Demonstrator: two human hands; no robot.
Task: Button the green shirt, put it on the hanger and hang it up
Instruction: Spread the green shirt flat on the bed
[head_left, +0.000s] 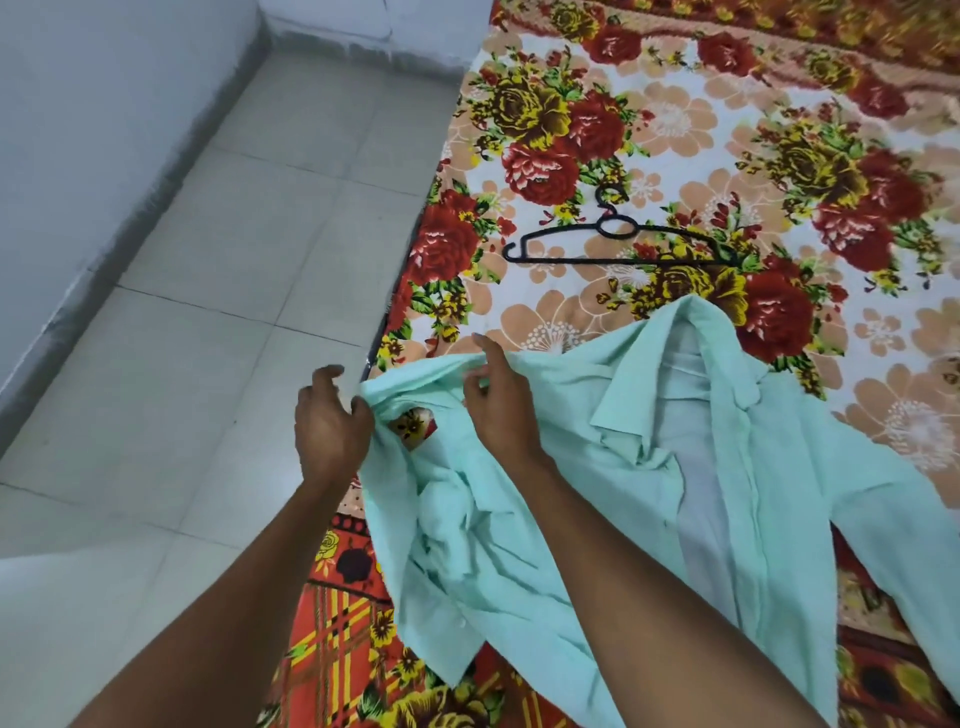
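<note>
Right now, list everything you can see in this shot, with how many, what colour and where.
green shirt: one, pale mint green, lying open and rumpled on the blanket, collar toward the hanger.
hanger: one, black, flat on the blanket beyond the shirt, apart from it.
blanket: one, white and peach with red and yellow flowers, covering the bed on the right.
floor: pale grey tiles, left of the bed.
wall: pale blue-grey, far left.
left hand: one, pinching the shirt's edge at the bed's edge.
right hand: one, holding a fold of the shirt.
</note>
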